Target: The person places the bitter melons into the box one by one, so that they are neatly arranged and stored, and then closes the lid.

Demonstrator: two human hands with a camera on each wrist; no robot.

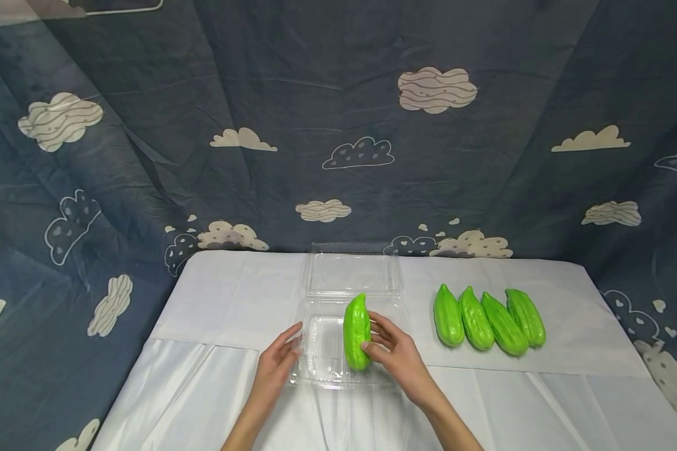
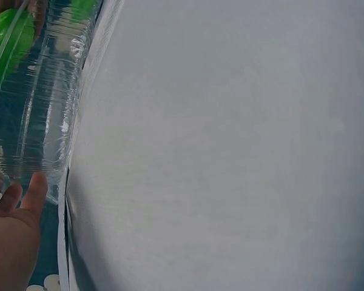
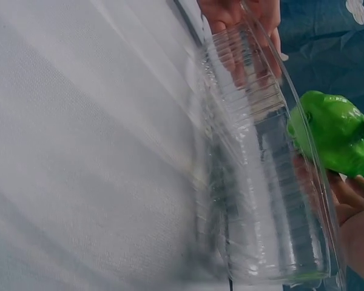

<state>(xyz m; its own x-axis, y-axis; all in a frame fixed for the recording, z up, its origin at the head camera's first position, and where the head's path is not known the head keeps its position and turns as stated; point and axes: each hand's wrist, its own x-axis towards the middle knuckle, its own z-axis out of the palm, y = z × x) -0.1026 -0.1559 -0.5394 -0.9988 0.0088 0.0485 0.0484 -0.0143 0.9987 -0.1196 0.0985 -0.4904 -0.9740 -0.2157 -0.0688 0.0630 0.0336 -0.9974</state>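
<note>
Right hand (image 1: 396, 352) grips a bitter gourd (image 1: 354, 332) between thumb and fingers, its long axis pointing away from the person, over the clear clamshell container (image 1: 323, 344) between both hands. Left hand (image 1: 275, 364), fingers loosely extended, touches the container's near side. Four more gourds (image 1: 476, 321) lie rightward.

Counts: 5x glossy bright-green, elongated, ridged gourds (image 1: 352, 332) (image 1: 448, 316) (image 1: 476, 319) (image 1: 504, 324) (image 1: 526, 318) total. Split: 1 in hand, 4 on the table. 1x clear, thin-plastic, hinged rectangular box (image 1: 321, 360), i.e. 1 lid (image 1: 352, 274) + 1 base. 2x bare hands: 1 left hand (image 1: 276, 360), 1 right hand (image 1: 396, 354). 1x white-cloth-covered table (image 1: 231, 300). Dark blue-grey, cloud-print fabric backdrop (image 1: 485, 156): can't tell number of sheets.
</note>
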